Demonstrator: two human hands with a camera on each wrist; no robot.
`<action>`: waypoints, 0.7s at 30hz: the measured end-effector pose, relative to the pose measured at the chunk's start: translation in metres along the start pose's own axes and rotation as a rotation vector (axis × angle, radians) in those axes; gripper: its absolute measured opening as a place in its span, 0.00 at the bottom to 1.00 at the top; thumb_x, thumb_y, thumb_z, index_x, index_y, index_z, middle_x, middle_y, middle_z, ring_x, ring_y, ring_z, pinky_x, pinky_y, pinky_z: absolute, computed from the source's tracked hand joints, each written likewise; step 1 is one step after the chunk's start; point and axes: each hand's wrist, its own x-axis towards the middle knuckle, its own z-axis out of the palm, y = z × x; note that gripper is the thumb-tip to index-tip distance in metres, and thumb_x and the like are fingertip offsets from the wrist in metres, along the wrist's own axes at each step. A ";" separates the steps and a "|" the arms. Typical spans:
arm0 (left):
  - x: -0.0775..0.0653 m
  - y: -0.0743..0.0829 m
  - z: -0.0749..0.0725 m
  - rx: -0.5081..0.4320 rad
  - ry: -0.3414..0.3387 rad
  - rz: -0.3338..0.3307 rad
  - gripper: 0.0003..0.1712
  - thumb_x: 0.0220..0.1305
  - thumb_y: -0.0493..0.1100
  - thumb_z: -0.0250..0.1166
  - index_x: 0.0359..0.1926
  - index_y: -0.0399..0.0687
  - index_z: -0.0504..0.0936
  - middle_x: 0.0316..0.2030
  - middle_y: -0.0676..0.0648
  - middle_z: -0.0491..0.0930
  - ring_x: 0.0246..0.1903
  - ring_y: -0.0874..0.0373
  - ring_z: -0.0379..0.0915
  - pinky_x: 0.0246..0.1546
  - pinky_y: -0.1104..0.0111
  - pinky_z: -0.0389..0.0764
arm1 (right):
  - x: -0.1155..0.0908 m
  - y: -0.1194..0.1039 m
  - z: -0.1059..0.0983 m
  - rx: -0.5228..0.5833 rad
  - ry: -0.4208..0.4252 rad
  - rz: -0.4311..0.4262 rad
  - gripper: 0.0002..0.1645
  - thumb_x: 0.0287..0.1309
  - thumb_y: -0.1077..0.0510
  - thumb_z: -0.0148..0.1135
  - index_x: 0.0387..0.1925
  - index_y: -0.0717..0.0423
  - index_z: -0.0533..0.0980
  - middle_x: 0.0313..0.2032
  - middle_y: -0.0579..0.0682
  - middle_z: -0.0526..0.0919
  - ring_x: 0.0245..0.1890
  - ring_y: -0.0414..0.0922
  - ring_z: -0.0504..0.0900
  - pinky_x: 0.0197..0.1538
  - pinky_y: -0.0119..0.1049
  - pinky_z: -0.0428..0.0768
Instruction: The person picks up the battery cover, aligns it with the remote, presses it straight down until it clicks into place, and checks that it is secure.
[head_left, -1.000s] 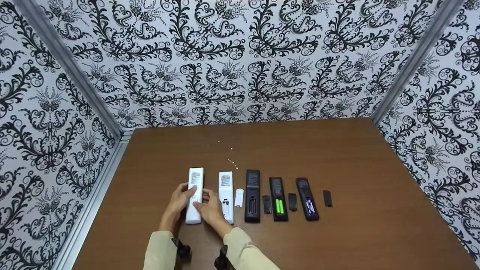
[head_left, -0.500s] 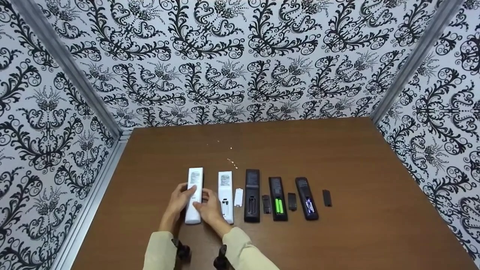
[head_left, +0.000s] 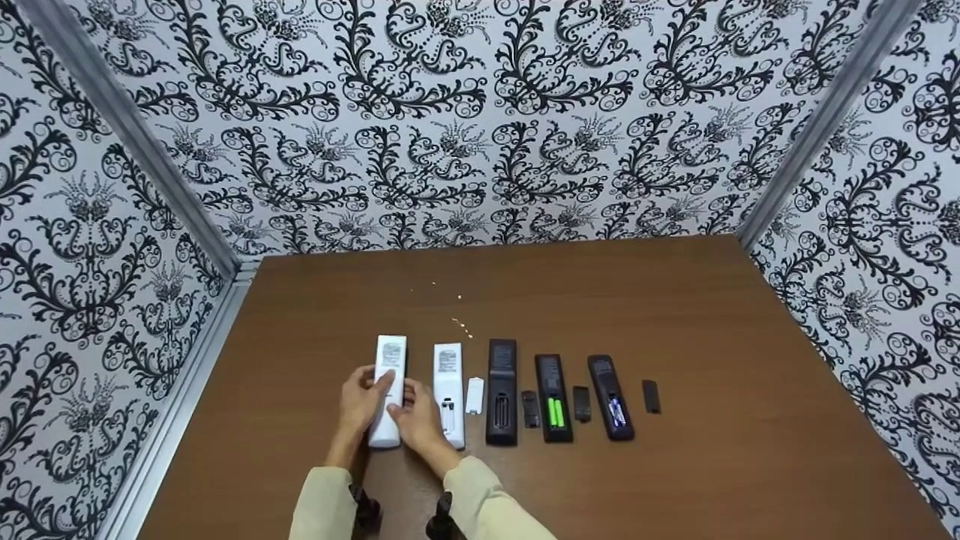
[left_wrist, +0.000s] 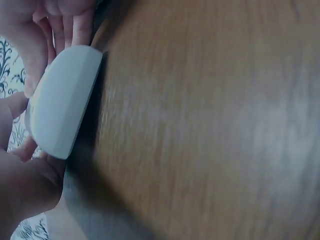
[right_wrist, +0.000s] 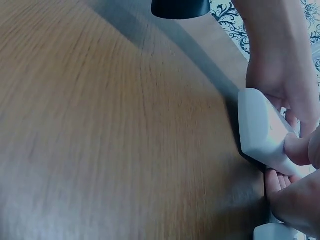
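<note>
one long white remote [head_left: 387, 397] with fine print [head_left: 391, 355], clamped by left fingers [head_left: 365, 373] and right fingers [head_left: 416, 387].

From over here I make out plain, pale cream sleeves [head_left: 324, 504] and small black wrist cameras [head_left: 366, 511], one per arm.

Smooth plastic remote [head_left: 388, 394], faintly glossy wood-grained tabletop [head_left: 637, 315], metal-looking corner rails [head_left: 135, 135].

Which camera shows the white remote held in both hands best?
The head view: it shows the held white remote from end to end, including its printed label. The left wrist view shows mainly its near end; the right wrist view adds part of its back.
</note>
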 end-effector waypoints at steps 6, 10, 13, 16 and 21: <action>0.001 0.003 -0.003 0.152 0.042 0.067 0.24 0.65 0.49 0.68 0.53 0.34 0.82 0.39 0.37 0.85 0.40 0.45 0.81 0.42 0.58 0.77 | 0.001 -0.001 0.003 -0.007 0.012 0.011 0.27 0.56 0.74 0.64 0.58 0.74 0.70 0.51 0.64 0.79 0.52 0.56 0.82 0.55 0.40 0.83; 0.001 0.003 -0.005 0.195 0.046 0.092 0.24 0.65 0.49 0.68 0.52 0.34 0.84 0.40 0.35 0.86 0.41 0.44 0.82 0.44 0.54 0.79 | 0.002 -0.001 0.004 -0.031 0.022 -0.001 0.28 0.55 0.73 0.65 0.58 0.73 0.71 0.50 0.62 0.79 0.49 0.53 0.83 0.53 0.39 0.83; 0.001 0.002 -0.005 0.193 0.043 0.100 0.23 0.65 0.49 0.68 0.52 0.35 0.85 0.41 0.35 0.87 0.41 0.45 0.82 0.42 0.56 0.79 | 0.001 -0.001 0.005 -0.068 0.031 -0.035 0.28 0.55 0.72 0.65 0.59 0.73 0.71 0.49 0.62 0.78 0.48 0.53 0.83 0.52 0.39 0.83; 0.000 0.001 -0.005 0.183 0.034 0.103 0.22 0.65 0.48 0.68 0.52 0.36 0.85 0.42 0.35 0.87 0.40 0.46 0.83 0.40 0.58 0.79 | -0.001 0.001 0.007 -0.108 0.044 -0.065 0.28 0.55 0.72 0.66 0.58 0.74 0.71 0.48 0.62 0.77 0.47 0.53 0.83 0.51 0.39 0.84; -0.004 -0.002 -0.005 0.177 0.030 0.088 0.21 0.66 0.49 0.68 0.52 0.37 0.86 0.42 0.35 0.88 0.38 0.49 0.82 0.37 0.61 0.78 | -0.003 0.004 0.009 -0.142 0.056 -0.087 0.28 0.55 0.72 0.67 0.58 0.76 0.72 0.46 0.62 0.77 0.45 0.52 0.82 0.50 0.39 0.84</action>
